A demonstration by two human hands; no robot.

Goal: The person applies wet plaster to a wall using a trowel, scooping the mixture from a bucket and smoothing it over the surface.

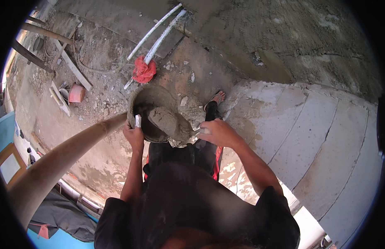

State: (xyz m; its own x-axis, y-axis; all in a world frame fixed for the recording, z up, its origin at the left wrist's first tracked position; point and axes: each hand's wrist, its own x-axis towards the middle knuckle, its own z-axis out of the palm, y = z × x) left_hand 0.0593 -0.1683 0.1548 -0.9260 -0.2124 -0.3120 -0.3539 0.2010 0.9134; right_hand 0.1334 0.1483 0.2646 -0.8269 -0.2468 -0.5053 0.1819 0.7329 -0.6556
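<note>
My left hand is closed on the near left rim of a round, mortar-caked bucket. A small white piece shows at that hand's thumb; I cannot tell whether it is a wrapping or part of the bucket. My right hand grips the handle end of a trowel at the bucket's right side. Its blade is coated in wet grey mortar and tilts over the bucket's mouth. More wet mortar lies inside, partly hidden by the blade.
A thick bamboo pole slants up from the lower left to the bucket. White pipes with a red plastic bag stand beyond it. Pale blocks line the right, below a rough grey plastered surface. Planks and rubble lie left.
</note>
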